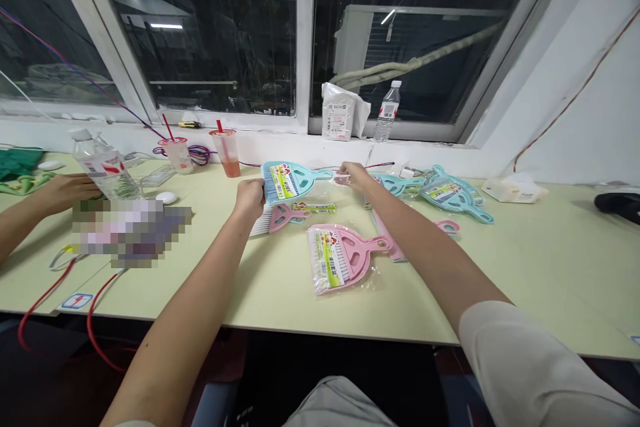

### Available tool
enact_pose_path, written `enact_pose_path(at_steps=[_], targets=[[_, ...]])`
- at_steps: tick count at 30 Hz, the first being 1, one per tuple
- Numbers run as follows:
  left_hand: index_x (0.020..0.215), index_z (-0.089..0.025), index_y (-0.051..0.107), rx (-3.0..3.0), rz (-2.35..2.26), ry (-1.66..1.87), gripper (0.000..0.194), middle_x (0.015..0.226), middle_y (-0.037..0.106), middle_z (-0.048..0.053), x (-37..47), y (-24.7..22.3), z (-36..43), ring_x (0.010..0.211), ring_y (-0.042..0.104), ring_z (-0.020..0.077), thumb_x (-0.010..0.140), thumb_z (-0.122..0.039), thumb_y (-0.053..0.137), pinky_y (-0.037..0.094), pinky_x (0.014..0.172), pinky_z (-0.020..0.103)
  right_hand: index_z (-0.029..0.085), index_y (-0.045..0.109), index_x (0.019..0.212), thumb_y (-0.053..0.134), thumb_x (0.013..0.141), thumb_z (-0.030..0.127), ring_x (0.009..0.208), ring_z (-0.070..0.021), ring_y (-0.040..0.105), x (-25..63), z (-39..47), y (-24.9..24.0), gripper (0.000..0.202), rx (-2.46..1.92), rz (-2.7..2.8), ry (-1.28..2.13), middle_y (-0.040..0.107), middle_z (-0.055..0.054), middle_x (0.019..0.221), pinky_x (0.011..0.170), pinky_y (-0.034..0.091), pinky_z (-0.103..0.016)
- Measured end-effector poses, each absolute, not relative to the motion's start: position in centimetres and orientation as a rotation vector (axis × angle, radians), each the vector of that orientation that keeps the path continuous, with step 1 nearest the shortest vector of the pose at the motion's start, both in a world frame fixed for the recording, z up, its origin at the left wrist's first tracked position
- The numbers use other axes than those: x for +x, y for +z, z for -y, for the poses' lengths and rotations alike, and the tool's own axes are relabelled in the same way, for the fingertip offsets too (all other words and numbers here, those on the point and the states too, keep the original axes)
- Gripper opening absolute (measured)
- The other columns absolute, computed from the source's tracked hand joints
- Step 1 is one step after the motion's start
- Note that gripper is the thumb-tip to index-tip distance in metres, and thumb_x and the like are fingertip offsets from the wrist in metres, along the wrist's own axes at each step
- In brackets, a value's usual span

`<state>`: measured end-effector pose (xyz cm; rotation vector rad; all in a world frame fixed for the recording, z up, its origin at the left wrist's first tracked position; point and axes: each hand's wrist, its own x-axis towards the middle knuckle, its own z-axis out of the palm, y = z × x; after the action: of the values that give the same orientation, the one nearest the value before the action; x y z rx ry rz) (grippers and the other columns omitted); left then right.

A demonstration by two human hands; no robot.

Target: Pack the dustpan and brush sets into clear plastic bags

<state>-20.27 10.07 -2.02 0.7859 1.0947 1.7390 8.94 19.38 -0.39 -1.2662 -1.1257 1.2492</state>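
Note:
My left hand (251,195) is closed on the wide end of a light-blue dustpan and brush set (287,181), lifted above the table with its printed card facing up. At the handle end, the fingers of my right hand (353,175) pinch what looks like its clear plastic bag. Below lies a bagged pink dustpan and brush set (345,257). Under the lifted set are a loose pink dustpan (284,217) with a white-bristled brush and a green printed card (315,207). Bagged blue sets (455,193) lie beyond my right forearm, which partly covers another pink piece.
Two drink cups (229,157) with red straws stand by the window. A water bottle (386,113) and a white package (339,113) rest on the sill. At left, another person's hand (75,188) is beside a large bottle (107,167); red cables (97,300) hang off the edge.

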Motion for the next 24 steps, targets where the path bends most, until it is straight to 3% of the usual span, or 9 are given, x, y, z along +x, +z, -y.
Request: enact_pose_path(at_steps=[4, 8, 12, 17, 24], targets=[[0.068, -0.017, 0.06, 0.851, -1.086, 1.702, 0.005, 0.061, 0.06, 0.006, -19.7, -2.3, -10.0, 0.072, 0.072, 0.0277, 0.067, -0.012, 0.062, 0.06, 0.061, 0.036, 0.019, 0.054, 0.08, 0.06, 0.073, 0.012, 0.071, -0.02, 0.07, 16.5, -16.1, 0.3, 0.011, -0.985, 1.033, 1.31, 0.07, -0.01, 0.087, 0.067, 0.061, -0.035], [0.067, -0.017, 0.059, 0.932, -1.047, 1.638, 0.006, 0.061, 0.061, 0.007, -18.5, -2.6, -9.6, 0.071, 0.072, 0.0291, 0.066, -0.013, 0.063, 0.06, 0.06, 0.038, 0.02, 0.049, 0.068, 0.063, 0.07, 0.011, 0.082, -0.0233, 0.075, 21.3, -11.6, -0.1, 0.017, -0.873, 1.113, 1.233, 0.075, -0.01, 0.098, 0.077, 0.063, -0.04], [0.065, -0.017, 0.057, 0.948, -1.036, 1.575, 0.009, 0.058, 0.059, 0.006, -17.1, -2.1, -8.5, 0.073, 0.072, 0.0299, 0.067, -0.012, 0.064, 0.062, 0.065, 0.04, 0.021, 0.052, 0.063, 0.069, 0.067, 0.013, 0.094, -0.0279, 0.076, 22.2, -8.0, -0.9, 0.019, -0.79, 1.197, 1.129, 0.078, -0.006, 0.095, 0.08, 0.064, -0.041], [0.066, -0.017, 0.058, 0.962, -1.028, 1.594, 0.009, 0.057, 0.059, 0.006, -16.1, -1.0, -7.2, 0.076, 0.072, 0.0304, 0.068, -0.009, 0.062, 0.063, 0.069, 0.042, 0.022, 0.053, 0.06, 0.073, 0.068, 0.018, 0.109, -0.0326, 0.073, 21.3, -5.3, -1.2, 0.022, -0.709, 1.258, 1.108, 0.079, -0.007, 0.111, 0.089, 0.062, -0.045], [0.069, -0.017, 0.059, 0.949, -1.006, 1.568, 0.009, 0.06, 0.06, 0.006, -15.9, -1.1, -6.9, 0.079, 0.072, 0.0316, 0.069, -0.009, 0.064, 0.062, 0.071, 0.043, 0.022, 0.051, 0.065, 0.076, 0.069, 0.02, 0.11, -0.0311, 0.074, 20.8, -4.5, -2.1, 0.026, -0.662, 1.184, 1.233, 0.078, -0.006, 0.115, 0.094, 0.061, -0.049]])
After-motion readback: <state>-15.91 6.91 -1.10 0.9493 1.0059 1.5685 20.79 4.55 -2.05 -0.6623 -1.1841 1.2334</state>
